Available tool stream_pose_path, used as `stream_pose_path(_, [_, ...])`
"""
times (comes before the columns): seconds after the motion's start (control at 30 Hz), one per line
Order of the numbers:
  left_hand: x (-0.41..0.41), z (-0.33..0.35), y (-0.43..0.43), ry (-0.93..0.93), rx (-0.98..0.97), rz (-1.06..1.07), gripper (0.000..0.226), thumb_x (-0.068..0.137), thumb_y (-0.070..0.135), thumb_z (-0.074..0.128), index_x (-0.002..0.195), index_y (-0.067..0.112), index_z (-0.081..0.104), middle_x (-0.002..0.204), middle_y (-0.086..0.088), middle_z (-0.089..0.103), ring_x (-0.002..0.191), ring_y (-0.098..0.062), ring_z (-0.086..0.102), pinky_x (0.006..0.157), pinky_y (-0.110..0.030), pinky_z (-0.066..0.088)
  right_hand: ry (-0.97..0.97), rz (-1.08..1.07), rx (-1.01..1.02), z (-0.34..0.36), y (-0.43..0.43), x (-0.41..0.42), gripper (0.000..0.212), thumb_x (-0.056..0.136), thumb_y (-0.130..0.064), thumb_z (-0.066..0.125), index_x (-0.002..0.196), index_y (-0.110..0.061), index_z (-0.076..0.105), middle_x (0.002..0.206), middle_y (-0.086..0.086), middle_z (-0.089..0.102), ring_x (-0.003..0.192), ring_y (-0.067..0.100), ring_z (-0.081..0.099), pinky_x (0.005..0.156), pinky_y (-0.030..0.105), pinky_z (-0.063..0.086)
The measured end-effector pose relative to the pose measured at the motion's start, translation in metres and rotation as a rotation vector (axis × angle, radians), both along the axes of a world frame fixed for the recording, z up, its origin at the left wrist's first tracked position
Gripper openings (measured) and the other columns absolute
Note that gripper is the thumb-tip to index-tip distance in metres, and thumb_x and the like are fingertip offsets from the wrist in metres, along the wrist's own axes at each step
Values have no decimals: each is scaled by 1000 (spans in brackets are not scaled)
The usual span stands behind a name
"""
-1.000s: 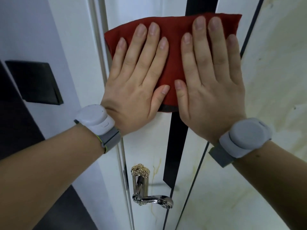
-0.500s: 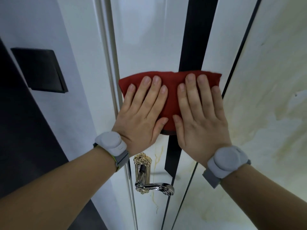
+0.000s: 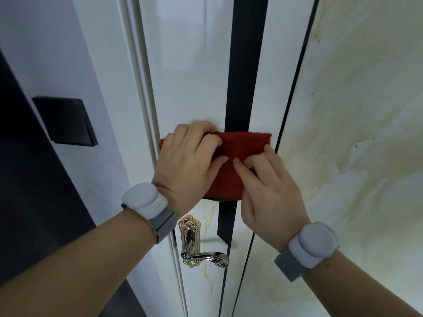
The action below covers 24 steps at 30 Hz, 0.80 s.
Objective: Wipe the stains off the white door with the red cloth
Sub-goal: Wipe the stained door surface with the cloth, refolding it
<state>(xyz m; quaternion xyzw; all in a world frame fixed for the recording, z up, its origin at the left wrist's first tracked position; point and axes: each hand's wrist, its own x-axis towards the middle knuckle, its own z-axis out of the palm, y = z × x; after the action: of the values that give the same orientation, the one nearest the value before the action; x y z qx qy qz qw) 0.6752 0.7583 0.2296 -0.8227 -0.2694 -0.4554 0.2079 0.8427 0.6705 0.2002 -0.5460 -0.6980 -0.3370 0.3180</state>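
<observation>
Both your hands bunch the red cloth (image 3: 238,152) against the white door (image 3: 187,65), across its black stripe (image 3: 245,65) and just above the gold handle (image 3: 206,257). Your left hand (image 3: 190,165) curls its fingers over the cloth's top edge; your right hand (image 3: 267,191) pinches its lower right part. Yellow drip stains (image 3: 207,225) run below, beside the handle. Crumpled like this, the cloth may skip those streaks or snag on the handle.

left hand (image 3: 188,167) grips the red cloth (image 3: 238,154) at its top edge, right hand (image 3: 271,193) pinches its right side, all against the white door (image 3: 185,69). yellow drip stain (image 3: 207,225) sits just right of the handle (image 3: 202,256), below the cloth.
</observation>
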Motion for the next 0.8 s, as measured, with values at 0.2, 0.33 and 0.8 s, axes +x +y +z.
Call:
stream_pose_path(0.2, [18,18,-14,87,-249,20,31,76,16,70,107,13,68,93,-5,68,86,-31,63,75,-37,45,57,91,7,17,-15,7,48,83,-5,40,119,1,70,112,13,72,108,34,66,107,46,47])
stream_pose_path(0.33, [30,42,-41,76,-738,176,30,76,42,48,92,18,58,83,0,63,76,-25,60,68,-35,50,255,134,-115,25,-19,5,54,82,-12,37,124,-5,69,119,8,71,110,29,65,98,40,52])
stream_pose_path(0.8, [45,108,-90,-674,-1831,-471,24,99,33,48,97,13,61,76,-11,57,65,-26,60,69,-38,61,1191,547,-397,111,-77,19,19,89,-17,76,104,-28,73,102,-1,76,97,14,73,79,26,59])
